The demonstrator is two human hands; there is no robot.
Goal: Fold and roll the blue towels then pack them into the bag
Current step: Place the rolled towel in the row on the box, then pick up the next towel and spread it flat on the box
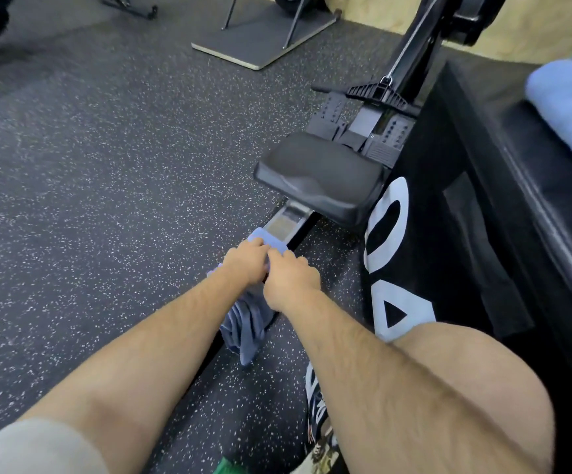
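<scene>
Leaning over the speckled gym floor (106, 165), a person is clutching a crumpled blue towel (245, 328) with both the left grip (243, 263) and the right grip (291, 280). The towel is lying across a rowing machine's rail (286, 222), near its black seat (318, 176). A rolled blue towel (568, 107) is sitting well apart on a black box's surface (534, 165).
</scene>
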